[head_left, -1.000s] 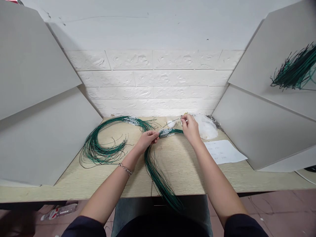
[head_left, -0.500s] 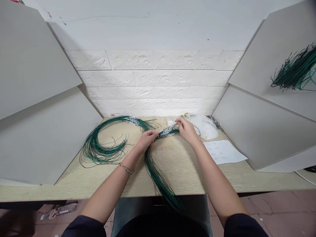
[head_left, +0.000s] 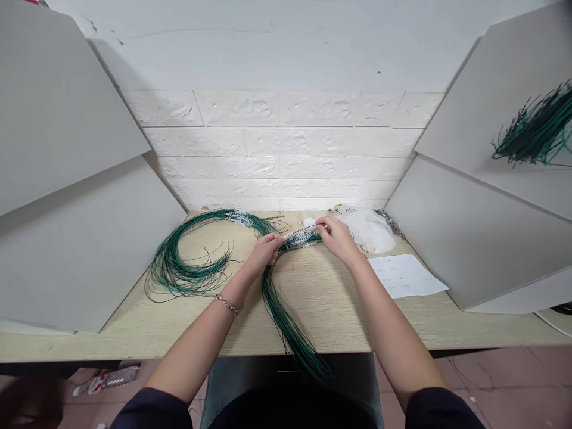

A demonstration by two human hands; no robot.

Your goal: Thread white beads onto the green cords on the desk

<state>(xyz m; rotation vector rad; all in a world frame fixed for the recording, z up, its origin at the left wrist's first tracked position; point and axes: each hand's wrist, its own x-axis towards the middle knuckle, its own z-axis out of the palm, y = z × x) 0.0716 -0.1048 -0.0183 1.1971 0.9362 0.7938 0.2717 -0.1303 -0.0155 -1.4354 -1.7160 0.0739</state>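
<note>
Left hand and right hand work close together, both clamped on a beaded stretch of green cords, apparently to keep it taut just over the wooden tabletop. We let the remaining strands fall toward our lap as a loose hank, while a green cord coil lies to the left, seemingly kept clear of our hands. A white plastic bag and a handwritten paper sheet sit within easy reach beyond the right hand.

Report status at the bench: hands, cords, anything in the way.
Left hand gripping beaded green cords. Right hand at their end, grip unclear. Coiled cords to the left, white bag behind the right hand.
</note>
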